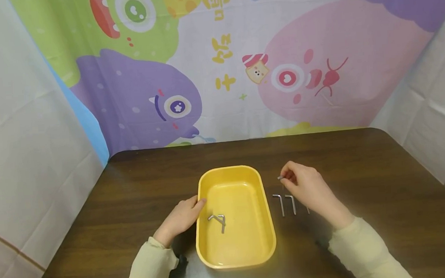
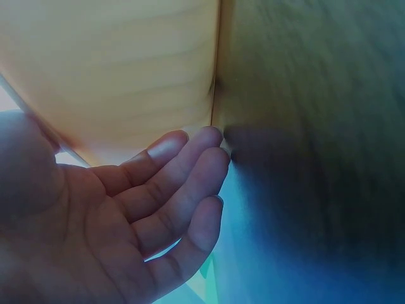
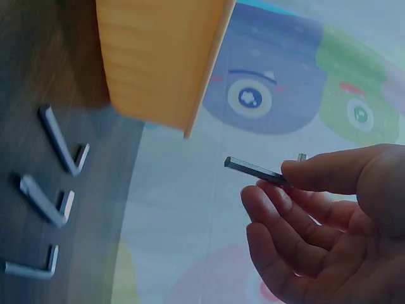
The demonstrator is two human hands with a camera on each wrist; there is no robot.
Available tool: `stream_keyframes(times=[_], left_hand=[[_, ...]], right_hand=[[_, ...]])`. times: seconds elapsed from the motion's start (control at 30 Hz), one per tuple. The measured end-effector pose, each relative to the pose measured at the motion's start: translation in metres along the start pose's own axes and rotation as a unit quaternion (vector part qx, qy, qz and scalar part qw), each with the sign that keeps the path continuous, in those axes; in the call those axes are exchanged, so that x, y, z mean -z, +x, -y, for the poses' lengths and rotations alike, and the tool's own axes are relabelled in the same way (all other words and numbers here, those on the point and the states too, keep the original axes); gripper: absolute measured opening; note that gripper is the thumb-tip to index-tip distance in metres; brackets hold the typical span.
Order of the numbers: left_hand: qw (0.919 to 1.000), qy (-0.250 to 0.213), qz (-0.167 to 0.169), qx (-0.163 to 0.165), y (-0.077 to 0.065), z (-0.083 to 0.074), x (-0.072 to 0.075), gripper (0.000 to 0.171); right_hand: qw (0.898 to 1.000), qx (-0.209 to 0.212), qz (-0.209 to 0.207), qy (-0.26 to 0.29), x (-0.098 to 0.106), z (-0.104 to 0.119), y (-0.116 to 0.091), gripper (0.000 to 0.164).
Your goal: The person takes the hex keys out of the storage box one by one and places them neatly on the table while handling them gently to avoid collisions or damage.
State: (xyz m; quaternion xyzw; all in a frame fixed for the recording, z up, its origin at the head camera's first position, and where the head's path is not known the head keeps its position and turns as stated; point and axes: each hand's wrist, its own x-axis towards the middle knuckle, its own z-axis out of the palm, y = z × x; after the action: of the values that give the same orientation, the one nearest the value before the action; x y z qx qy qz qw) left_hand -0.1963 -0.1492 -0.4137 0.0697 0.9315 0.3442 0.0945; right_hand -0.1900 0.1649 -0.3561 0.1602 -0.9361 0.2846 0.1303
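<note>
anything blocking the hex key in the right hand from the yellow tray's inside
Only the right wall of the yellow tray; the hex key, pinched in the right hand, would likely need to pass over it. No other object shows between: the left hand holds the opposite side, and the loose hex keys lie lower in the head view.

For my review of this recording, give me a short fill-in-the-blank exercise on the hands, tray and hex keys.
The left hand holds a tray whose colour is ____.
Inside that tray lie ____ hex keys.
While the right hand pinches a hex key, ____ others lie directly on the table.
In the head view, those others lie to the ____ of the tray.

Missing words: yellow; two; three; right.
</note>
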Motion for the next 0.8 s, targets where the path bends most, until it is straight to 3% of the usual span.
stream_keyframes(times=[0.53, 0.8], left_hand=[[1.0, -0.002, -0.002, 0.005, 0.001, 0.0, 0.001, 0.036], [0.9999, -0.007, 0.003, 0.009, 0.001, 0.0, 0.001, 0.036]], right_hand=[[0.999, -0.01, -0.023, -0.03, 0.012, -0.029, 0.001, 0.007], [0.998, -0.046, 0.024, -0.044, 0.013, -0.044, 0.004, 0.004]])
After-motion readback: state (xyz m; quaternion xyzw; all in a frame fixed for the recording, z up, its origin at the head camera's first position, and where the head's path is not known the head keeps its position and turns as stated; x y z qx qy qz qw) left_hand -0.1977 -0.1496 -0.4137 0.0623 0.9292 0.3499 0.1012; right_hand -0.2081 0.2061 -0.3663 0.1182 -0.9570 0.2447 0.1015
